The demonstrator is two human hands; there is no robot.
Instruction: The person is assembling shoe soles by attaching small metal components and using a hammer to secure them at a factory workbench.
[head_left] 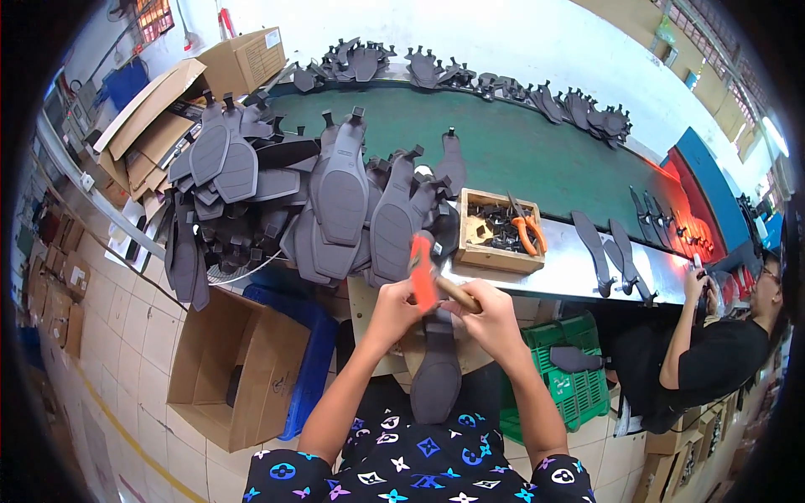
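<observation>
A dark grey shoe sole (436,384) lies lengthwise in front of me, its wide end toward my lap and its narrow heel end under my hands. My right hand (493,320) is closed round the wooden handle of a hammer (457,294), whose orange-red head is over the heel end. Just left of that head is my left hand (391,313), closed, with its fingertips at the sole's heel end. The hammer head partly covers those fingertips, so what they pinch is hidden.
Piled soles (340,197) with heels crowd the bench ahead-left. A wooden box (501,258) holds small black parts and orange-handled pliers (527,235). Beyond runs a green conveyor belt (520,159). A cardboard box (239,369) stands left, a green crate (558,402) right, beside a co-worker (713,360).
</observation>
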